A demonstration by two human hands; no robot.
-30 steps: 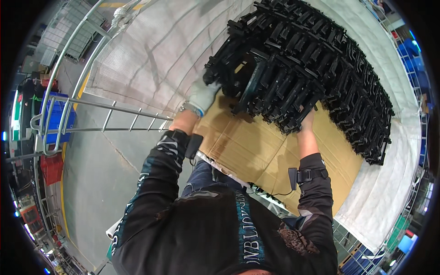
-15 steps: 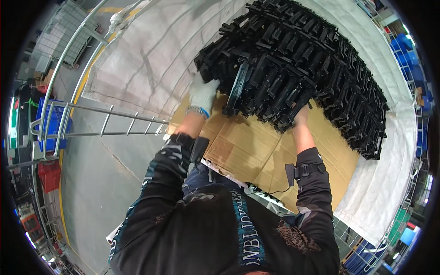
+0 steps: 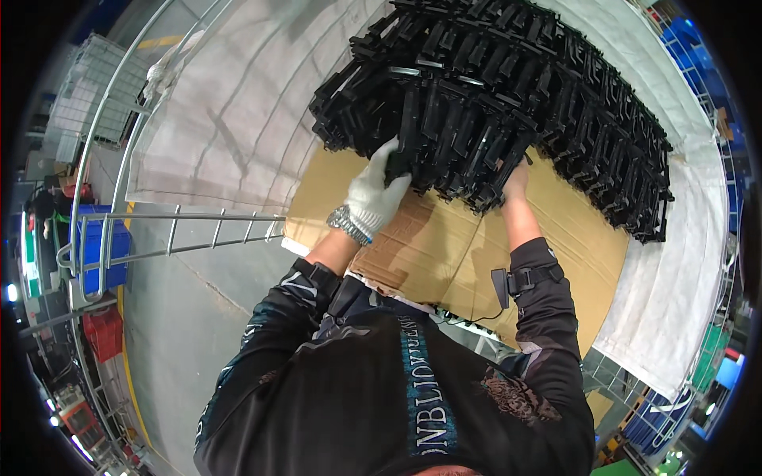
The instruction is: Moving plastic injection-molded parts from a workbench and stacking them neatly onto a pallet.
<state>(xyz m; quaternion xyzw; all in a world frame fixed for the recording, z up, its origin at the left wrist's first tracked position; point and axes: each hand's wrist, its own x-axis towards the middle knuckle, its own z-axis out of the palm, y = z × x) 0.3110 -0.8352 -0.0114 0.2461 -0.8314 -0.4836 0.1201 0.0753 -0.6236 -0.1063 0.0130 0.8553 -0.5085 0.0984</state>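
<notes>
Long, narrow black plastic parts point(image 3: 460, 127) stand packed side by side in rows on a sheet of brown cardboard point(image 3: 436, 238). My left hand point(image 3: 371, 194), in a white knitted glove, is at the left end of the nearest row. Its thumb and fingers close around a dark end there, partly hidden among the parts. My bare right hand point(image 3: 516, 181) grips the right end of that same row, its fingertips partly covered by black parts. Between the two hands the row stands close together, slightly tilted.
White woven sheeting point(image 3: 230, 135) lines the left side, and more white sheeting point(image 3: 651, 309) lies at the right. A metal rail frame point(image 3: 198, 230) stands at the left. Beyond it are a blue crate point(image 3: 103, 250) and a red bin point(image 3: 103, 333).
My left hand has moved right and nearer to me, from the pile's left edge to the row's end. My right hand has shifted slightly up and left, staying at the row's right end.
</notes>
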